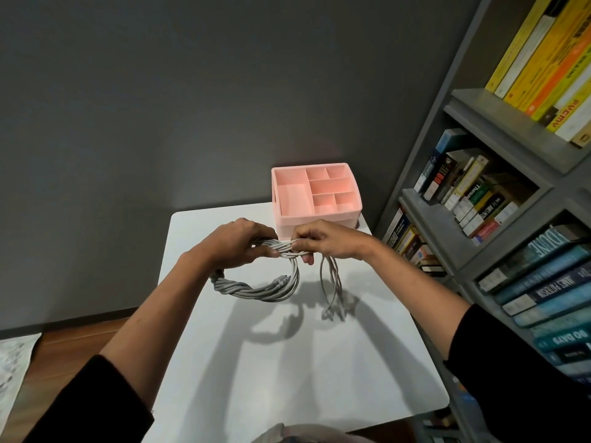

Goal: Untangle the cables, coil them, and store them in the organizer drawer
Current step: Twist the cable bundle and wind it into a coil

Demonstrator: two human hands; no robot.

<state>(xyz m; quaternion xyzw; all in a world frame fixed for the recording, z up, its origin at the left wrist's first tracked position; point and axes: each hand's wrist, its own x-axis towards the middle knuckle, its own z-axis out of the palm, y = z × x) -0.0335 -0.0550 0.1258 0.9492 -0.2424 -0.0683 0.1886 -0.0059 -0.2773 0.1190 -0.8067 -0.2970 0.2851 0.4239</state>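
Near the middle of the frame, both hands close on one bundle of grey cables [256,290]; the left hand [235,243] has its fingers curled tight round the twisted strands at the top of a loop, which hangs below it toward the lower left; the right hand [326,239], just beside it, pinches the same strands with thumb and curled fingers, and the loose ends [332,289] drop straight down from it; whether they touch the white table [287,362] cannot be told. The pink organizer [319,220] stands just above the hands at the table's far edge, its compartments open; a bookshelf [499,123] fills the right side.
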